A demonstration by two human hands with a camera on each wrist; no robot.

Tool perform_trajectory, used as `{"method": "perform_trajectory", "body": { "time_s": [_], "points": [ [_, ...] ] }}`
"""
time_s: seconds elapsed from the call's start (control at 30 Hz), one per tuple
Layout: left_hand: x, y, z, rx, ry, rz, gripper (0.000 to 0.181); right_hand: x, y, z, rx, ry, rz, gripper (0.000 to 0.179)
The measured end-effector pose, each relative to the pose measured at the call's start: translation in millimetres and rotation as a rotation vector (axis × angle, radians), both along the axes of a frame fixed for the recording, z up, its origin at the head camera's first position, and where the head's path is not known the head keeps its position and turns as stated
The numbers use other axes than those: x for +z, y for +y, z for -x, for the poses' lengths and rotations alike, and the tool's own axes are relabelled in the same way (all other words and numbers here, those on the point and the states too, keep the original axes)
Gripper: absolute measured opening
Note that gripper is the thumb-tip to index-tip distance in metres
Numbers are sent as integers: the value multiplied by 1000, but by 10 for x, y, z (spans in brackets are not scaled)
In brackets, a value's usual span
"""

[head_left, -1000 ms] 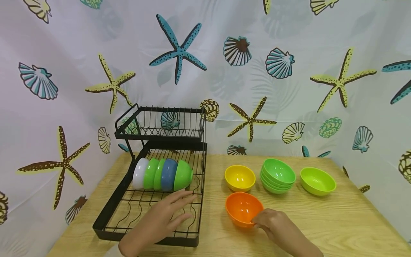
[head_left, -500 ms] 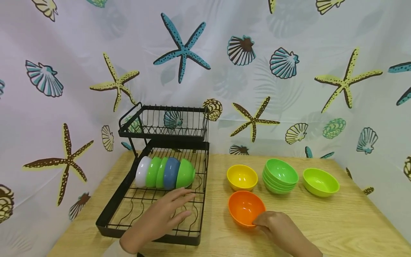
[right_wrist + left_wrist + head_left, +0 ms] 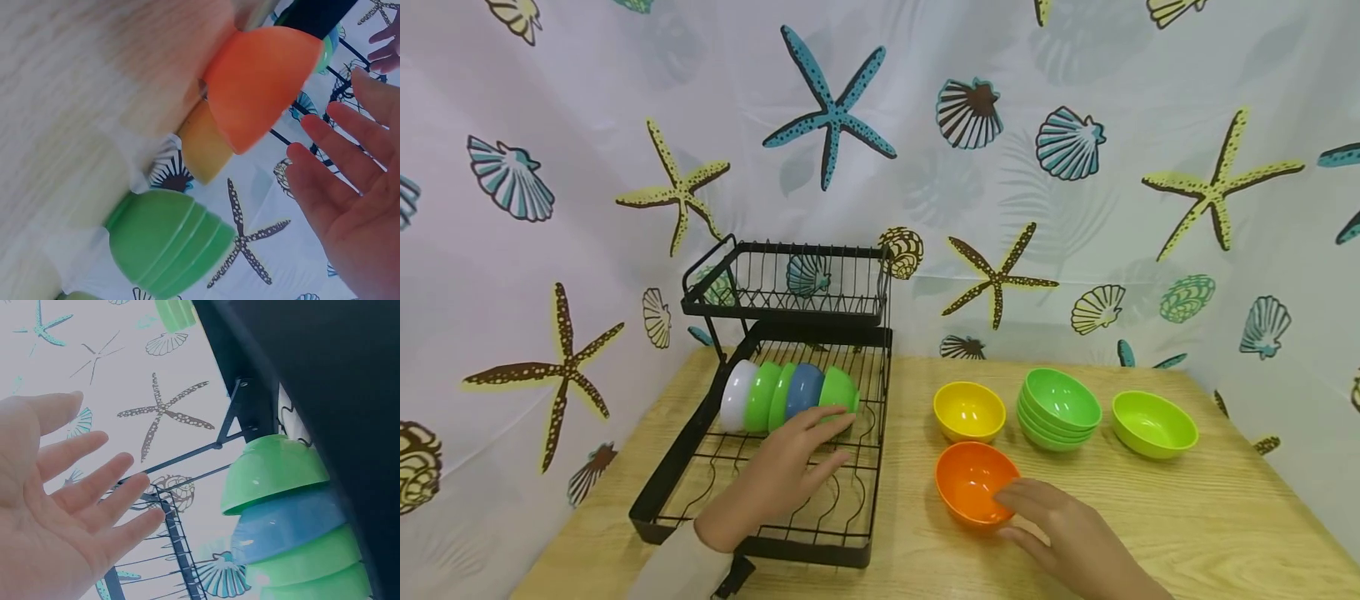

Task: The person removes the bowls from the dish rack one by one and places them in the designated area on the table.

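An orange bowl [image 3: 976,483] sits upright on the wooden table, right of the black dish rack [image 3: 752,546]. Beside its near right rim is my right hand [image 3: 1060,529]; in the right wrist view its fingers [image 3: 340,140] are extended, apart from the bowl and holding nothing. Over the rack's lower tier my left hand [image 3: 793,471] hovers, fingers loosely straight and spread. Just beyond it a row of bowls stands on edge in the rack: a white bowl [image 3: 739,398], several green ones, and a blue bowl [image 3: 805,387]. The left hand partly covers the rightmost green bowl [image 3: 840,387].
Behind the orange bowl stand a yellow bowl [image 3: 968,412], a stack of green bowls [image 3: 1060,408] and a lime-green bowl [image 3: 1153,425]. The rack's upper tier [image 3: 786,312] overhangs the rear of the lower one. A patterned curtain [image 3: 895,192] encloses the table's back and sides.
My right hand has let go of the orange bowl's rim, its fingers and thumb now spread apart. The left hand has risen slightly toward the row of bowls. The view has shifted a little.
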State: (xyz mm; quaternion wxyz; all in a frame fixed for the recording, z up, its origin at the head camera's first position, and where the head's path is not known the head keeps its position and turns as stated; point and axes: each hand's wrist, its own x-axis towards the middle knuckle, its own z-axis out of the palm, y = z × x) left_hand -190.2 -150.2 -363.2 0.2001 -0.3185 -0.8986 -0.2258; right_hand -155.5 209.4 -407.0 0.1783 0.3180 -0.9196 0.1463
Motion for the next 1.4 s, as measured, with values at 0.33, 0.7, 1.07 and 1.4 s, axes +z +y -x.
{"method": "perform_trajectory", "body": {
  "time_s": [0.33, 0.7, 1.07, 1.4],
  "points": [
    [124, 101, 246, 75, -157, -135, 44, 105, 117, -134, -89, 9, 10, 48],
    [84, 67, 488, 191, -363, -185, 55, 128, 219, -185, -94, -7, -18, 55],
    [60, 64, 524, 305, -474, -184, 62, 75, 269, -211, -85, -10, -24, 54],
    [-3, 35, 690, 309, -573, -230, 56, 63, 299, -207, -79, 4, -16, 54]
  ]
}}
